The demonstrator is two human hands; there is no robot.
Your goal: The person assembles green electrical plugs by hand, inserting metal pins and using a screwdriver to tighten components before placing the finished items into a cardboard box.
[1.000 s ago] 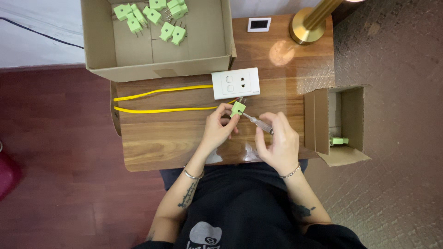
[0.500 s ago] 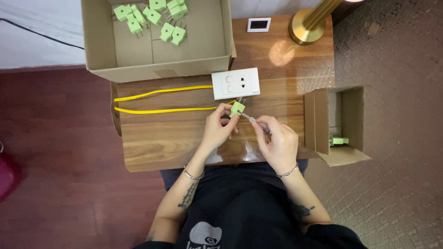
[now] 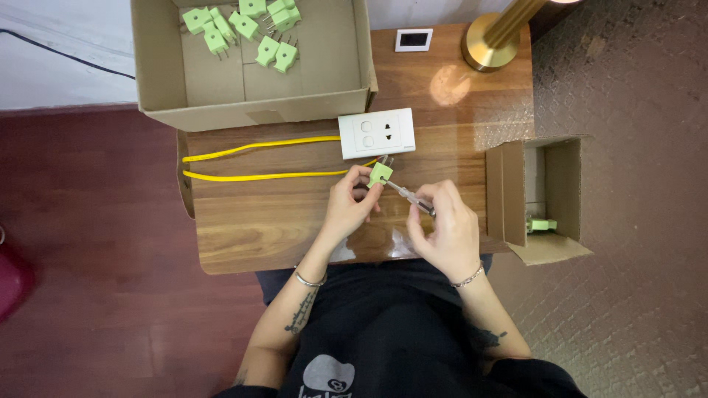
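— Where do we have the green plug (image 3: 380,174)?

— Just below the white socket plate (image 3: 376,133), nearly touching its lower edge. Our left hand (image 3: 348,206) holds it: the grip is pressed together on the plug, thumb and fingertips pinching its sides, so the plug sits at the very tip of that grip, prongs toward the socket plate.

— And our right hand (image 3: 444,228)?

— Lower right of the socket plate, its grip closed around a small screwdriver (image 3: 407,194). The shaft slants up-left and its tip meets the plug.

— What else lies near the socket plate?

— A yellow cable (image 3: 258,175) runs left from it across the table (image 3: 258,228). Above and left of it stands a large cardboard box (image 3: 169,81) with more green plugs (image 3: 284,55). Right of it, a small cardboard box (image 3: 516,191) lies open on its side; a brass lamp base (image 3: 487,48) stands upper right.
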